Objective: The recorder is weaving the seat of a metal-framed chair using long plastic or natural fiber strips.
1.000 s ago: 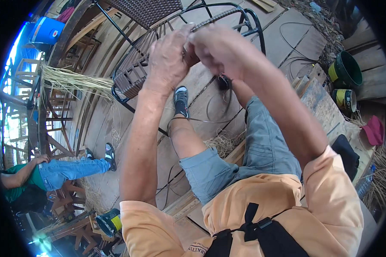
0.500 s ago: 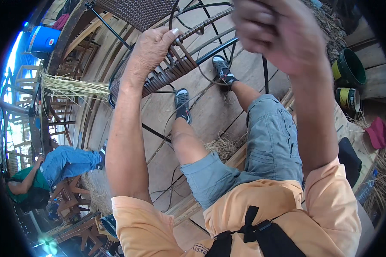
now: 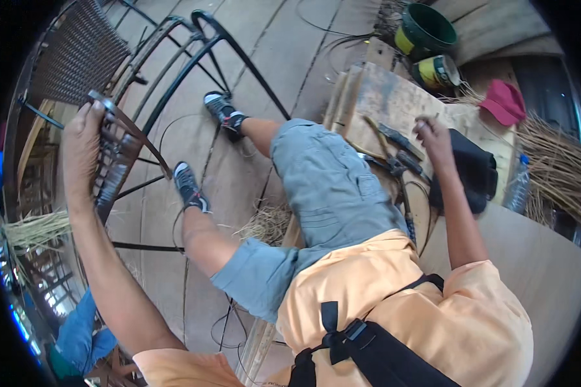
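Note:
At the left, my left hand (image 3: 81,151) is closed around the partly wrapped arm of a chair, with the thumb on the brown woven strip (image 3: 113,161). A loose brown strip (image 3: 135,129) slants down from beside the thumb. The chair's dark metal frame (image 3: 239,51) reaches across the top, and its finely woven brown panel (image 3: 77,55) stands beyond my hand. My right hand (image 3: 436,142) is raised over the wooden boards at the right, fingers drawn together; a tiny tip shows above them, too small to name. Near it lie several hand tools (image 3: 394,151), pliers-like ones among them.
Beside my right arm are a black bag-like item (image 3: 468,171), a clear bottle (image 3: 518,187) and a red cap (image 3: 502,103). Green bucket (image 3: 426,31) and smaller tub (image 3: 436,71) stand beyond. Straw-like fibre (image 3: 268,222) lies by my legs. Another person's blue-trousered leg (image 3: 77,332) shows lower left.
My right hand has moved from above the chair to over the boards at the right. The view has swung right, bringing the tools into sight. My left hand stays on the chair arm.

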The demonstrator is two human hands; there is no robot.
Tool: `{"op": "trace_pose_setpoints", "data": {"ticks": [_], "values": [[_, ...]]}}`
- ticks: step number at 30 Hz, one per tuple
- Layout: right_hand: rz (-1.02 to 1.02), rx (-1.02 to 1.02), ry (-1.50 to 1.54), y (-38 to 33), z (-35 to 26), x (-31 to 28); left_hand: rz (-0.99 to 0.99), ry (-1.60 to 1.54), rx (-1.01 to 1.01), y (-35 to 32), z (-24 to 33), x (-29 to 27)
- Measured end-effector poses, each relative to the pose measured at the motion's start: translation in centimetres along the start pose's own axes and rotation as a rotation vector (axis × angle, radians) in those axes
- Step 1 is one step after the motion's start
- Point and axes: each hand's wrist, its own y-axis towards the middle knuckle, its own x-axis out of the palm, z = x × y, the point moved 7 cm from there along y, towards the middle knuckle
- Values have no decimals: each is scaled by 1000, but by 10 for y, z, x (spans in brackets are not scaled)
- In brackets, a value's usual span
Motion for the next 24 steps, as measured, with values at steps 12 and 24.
{"op": "trace_pose_setpoints", "data": {"ticks": [12, 24], "values": [[-71, 30, -612, -145, 112, 20, 126, 90, 174, -3, 14, 14], [-546, -47, 554, -91, -143, 67, 140, -1351, 132, -29, 26, 15]]}}
